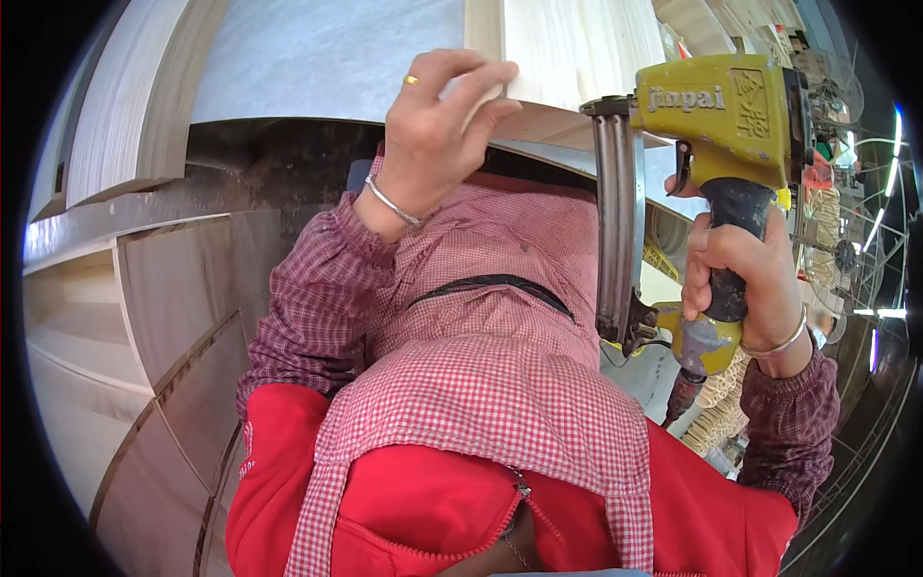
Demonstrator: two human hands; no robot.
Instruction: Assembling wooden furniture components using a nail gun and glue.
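Note:
My right hand [745, 264] is wrapped round the black grip of a yellow pneumatic nail gun [711, 106], held upright at the right. Its long metal magazine [615, 221] stands on the left side of the tool, with the nose close to the edge of a pale wooden board [577, 48]. The fingers of my left hand [437, 125] are curled at the board's near left corner. Index finger and thumb seem to pinch its edge; slight blur and the hand itself hide the exact contact.
A grey-blue work surface [317, 58] lies ahead, with stacked pale wooden boards [135, 87] at its left. Lower left stand wooden box-like panels [178, 288]. Behind the nail gun are a wire-guarded fan [846, 255] and bundles of pale wood pieces [716, 418].

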